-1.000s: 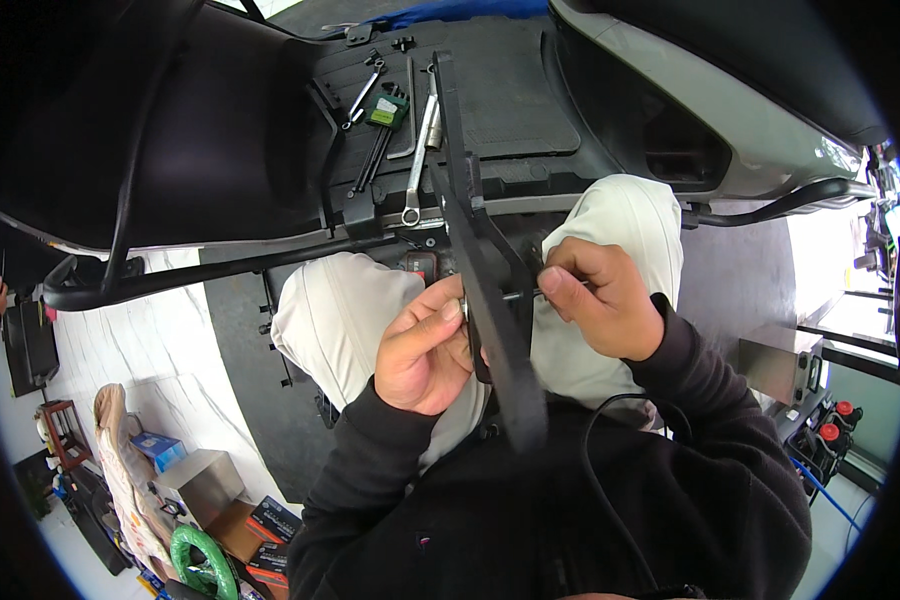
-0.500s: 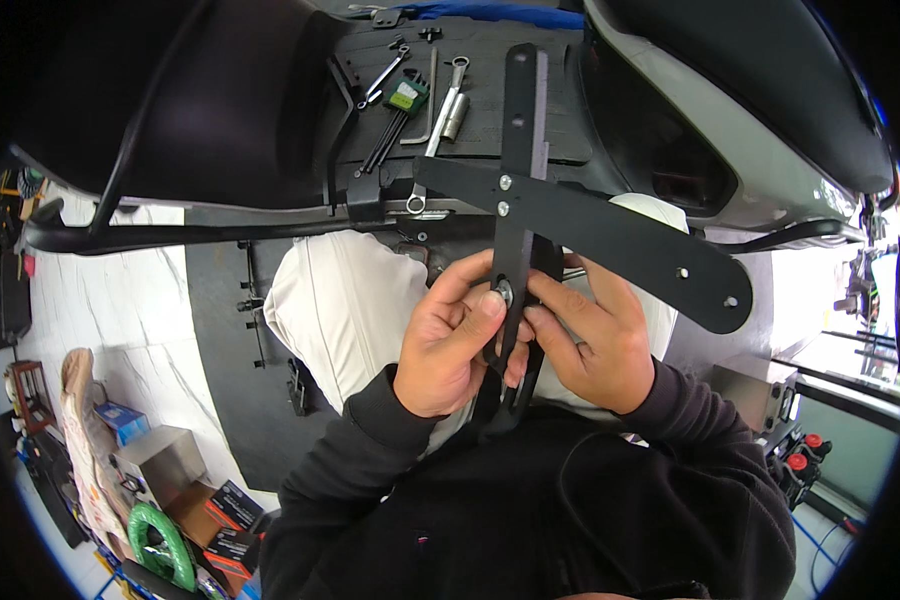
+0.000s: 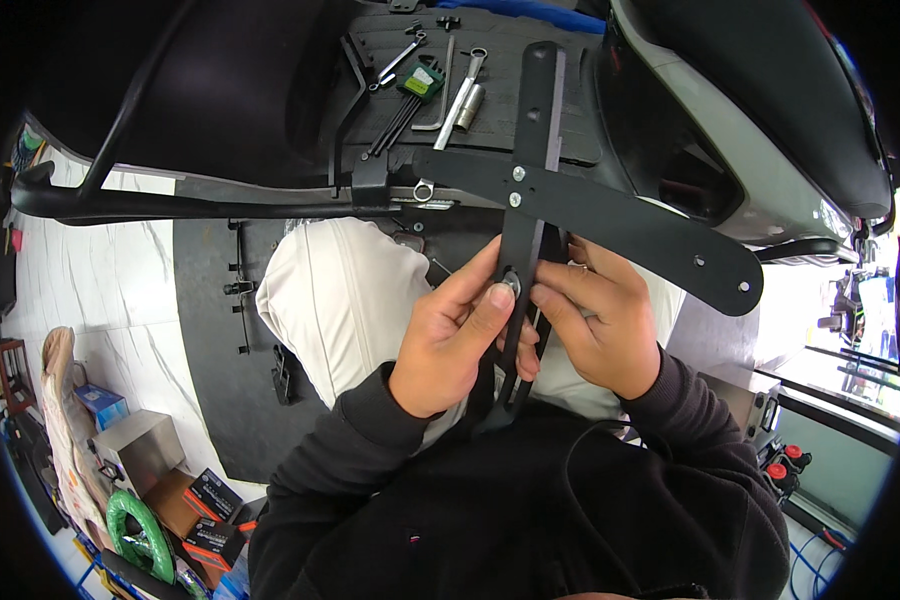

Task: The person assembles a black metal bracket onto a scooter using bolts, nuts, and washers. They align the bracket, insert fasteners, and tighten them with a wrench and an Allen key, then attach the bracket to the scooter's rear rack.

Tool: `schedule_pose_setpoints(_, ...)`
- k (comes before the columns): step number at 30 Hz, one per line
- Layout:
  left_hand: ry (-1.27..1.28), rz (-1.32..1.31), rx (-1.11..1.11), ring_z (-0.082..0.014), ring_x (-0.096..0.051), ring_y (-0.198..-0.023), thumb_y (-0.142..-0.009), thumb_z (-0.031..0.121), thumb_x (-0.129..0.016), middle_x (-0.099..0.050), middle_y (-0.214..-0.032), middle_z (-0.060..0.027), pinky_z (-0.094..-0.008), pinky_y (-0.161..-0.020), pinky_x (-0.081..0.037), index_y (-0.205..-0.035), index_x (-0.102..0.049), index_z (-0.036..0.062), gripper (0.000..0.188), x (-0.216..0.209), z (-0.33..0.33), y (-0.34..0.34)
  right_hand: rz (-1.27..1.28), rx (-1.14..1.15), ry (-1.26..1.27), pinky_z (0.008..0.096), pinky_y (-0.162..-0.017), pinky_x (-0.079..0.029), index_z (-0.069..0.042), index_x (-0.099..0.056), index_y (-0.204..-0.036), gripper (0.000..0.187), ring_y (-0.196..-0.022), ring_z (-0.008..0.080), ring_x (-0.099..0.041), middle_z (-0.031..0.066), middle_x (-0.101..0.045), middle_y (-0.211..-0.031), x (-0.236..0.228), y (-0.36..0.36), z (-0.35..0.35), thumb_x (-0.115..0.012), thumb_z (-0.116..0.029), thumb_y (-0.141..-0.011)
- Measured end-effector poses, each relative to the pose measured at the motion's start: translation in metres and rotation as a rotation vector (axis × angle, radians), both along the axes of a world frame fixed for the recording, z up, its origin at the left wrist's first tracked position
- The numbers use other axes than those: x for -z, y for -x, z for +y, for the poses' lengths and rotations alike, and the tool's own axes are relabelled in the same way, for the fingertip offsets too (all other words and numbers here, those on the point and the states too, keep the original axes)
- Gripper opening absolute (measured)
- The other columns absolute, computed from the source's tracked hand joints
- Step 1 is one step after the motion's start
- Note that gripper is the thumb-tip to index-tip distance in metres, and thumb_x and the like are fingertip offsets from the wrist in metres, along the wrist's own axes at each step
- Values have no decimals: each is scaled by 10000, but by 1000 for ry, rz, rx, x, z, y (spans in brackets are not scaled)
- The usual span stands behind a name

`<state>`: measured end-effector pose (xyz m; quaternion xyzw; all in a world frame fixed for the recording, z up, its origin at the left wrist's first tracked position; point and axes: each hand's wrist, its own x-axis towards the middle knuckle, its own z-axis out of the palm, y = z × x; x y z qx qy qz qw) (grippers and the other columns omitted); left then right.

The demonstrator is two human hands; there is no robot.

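A black metal bracket (image 3: 630, 220), a long upright bar crossed by a wide curved plate, stands in front of me above my lap. Two silver bolts (image 3: 517, 186) show where its parts cross. My left hand (image 3: 445, 340) is closed around the slotted lower bar, its thumb on a silver bolt with a washer (image 3: 511, 284) in the slot. Close against the bar's right side is my right hand (image 3: 605, 320), fingers bent and pinched together. Whatever lies between those fingertips is hidden. A small bit of shiny metal shows by its upper fingers.
On the scooter's footboard (image 3: 515, 100) beyond lie a combination wrench (image 3: 460, 100), a socket (image 3: 470, 107), a green-held hex key set (image 3: 420, 85) and a smaller wrench (image 3: 400, 60). A black tubular guard bar (image 3: 220, 207) runs across. Boxes (image 3: 215, 500) stand at lower left.
The bracket has shifted slightly right in view, and the scooter and tools appear a little higher. Both hands keep nearly the same grip around the slotted bar.
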<state>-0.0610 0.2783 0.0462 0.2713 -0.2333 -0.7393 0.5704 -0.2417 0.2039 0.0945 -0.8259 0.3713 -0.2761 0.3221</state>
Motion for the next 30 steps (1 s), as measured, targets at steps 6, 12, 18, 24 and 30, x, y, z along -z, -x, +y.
schedule_pose_setpoints(6, -12, -24, -31, -236, -711, -725, -1138, 248, -485, -696, -984, -139, -362, -669, -608, -1661, -269, 45, 600, 2, 3, 0, -5, 7, 52, 356, -732, -542, -12, -735, -1077, 181, -808, 282, -699, 127, -712, -928, 2, -7, 4, -744, -17, -897)
schedule_pose_setpoints(12, 7, -48, -43, -246, -696, -695, -1133, 256, -489, -692, -1004, -152, -358, -637, -597, -1649, -287, 25, 601, 3, 5, 1, -80, 61, 14, 360, -757, -549, -21, -728, -1076, 188, -835, 285, -707, 124, -714, -932, 7, -11, 11, -739, -25, -888)
schedule_pose_setpoints(18, 16, -51, -18, -225, -705, -754, -1144, 201, -462, -689, -968, -144, -358, -702, -611, -1664, -239, 26, 592, 3, 4, -3, -69, -24, 79, 387, -750, -543, -6, -738, -1068, 183, -885, 327, -695, 137, -690, -998, 12, -10, 6, -731, -21, -886)
schedule_pose_setpoints(24, 87, -135, -33, -217, -697, -755, -1148, 218, -440, -681, -966, -146, -340, -702, -598, -1668, -200, 7, 611, 3, 4, -1, -83, -42, 120, 393, -712, -542, 2, -748, -1045, 177, -858, 325, -700, 137, -683, -976, 18, -6, 3, -734, -16, -870)
schedule_pose_setpoints(30, 134, -154, -39, -217, -697, -757, -1131, 209, -490, -669, -1007, -144, -342, -719, -599, -1666, -173, -20, 662, 3, 4, 0, -119, 32, 146, 375, -638, -553, -43, -762, -1042, 178, -727, 291, -707, 93, -716, -897, 11, -6, 8, -755, -46, -865)
